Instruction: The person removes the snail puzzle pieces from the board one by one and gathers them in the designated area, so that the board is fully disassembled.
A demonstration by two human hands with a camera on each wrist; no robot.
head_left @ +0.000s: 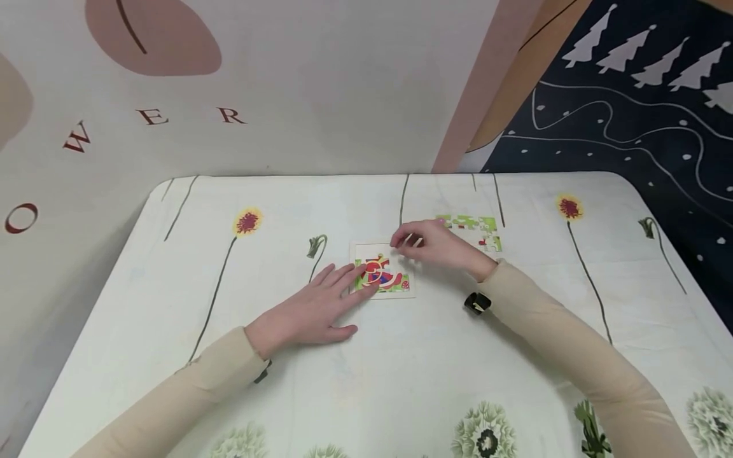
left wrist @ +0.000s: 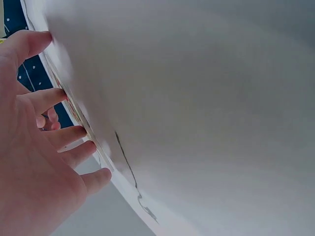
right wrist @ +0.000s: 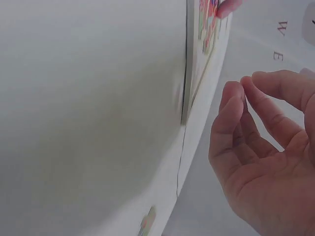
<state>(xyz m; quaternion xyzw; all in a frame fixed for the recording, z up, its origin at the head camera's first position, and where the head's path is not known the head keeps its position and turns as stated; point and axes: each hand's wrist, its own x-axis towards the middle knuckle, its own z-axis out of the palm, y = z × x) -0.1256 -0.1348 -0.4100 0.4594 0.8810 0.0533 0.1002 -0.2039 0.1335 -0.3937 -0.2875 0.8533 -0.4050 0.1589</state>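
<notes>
A thin, pale-rimmed puzzle board [head_left: 366,251] lies flat on the white flower-printed tablecloth [head_left: 321,407], with a red, blue and green picture [head_left: 395,284] filling its lower part and the upper corners bare and pale. The left hand [head_left: 321,310] lies flat with its fingers spread apart, the fingertips over the board's left side and the picture, the thumb set down on the cloth below; it grips nothing. The right hand [head_left: 432,242] hangs at the board's upper right corner, its fingers bent and their tips drawn close together; whether a small piece is pinched between them I cannot tell. Behind its wrist, to the right of the board and apart from it, green-patterned puzzle pieces [head_left: 488,223] lie in a cluster, partly hidden by the hand. Both arms wear beige sleeves [head_left: 561,331], and a black device [head_left: 478,304] sits under the right wrist. Beyond the table's far edge hang a pale cloth [head_left: 343,95] with red letters and, at right, a dark cloth [head_left: 618,114] with white trees
</notes>
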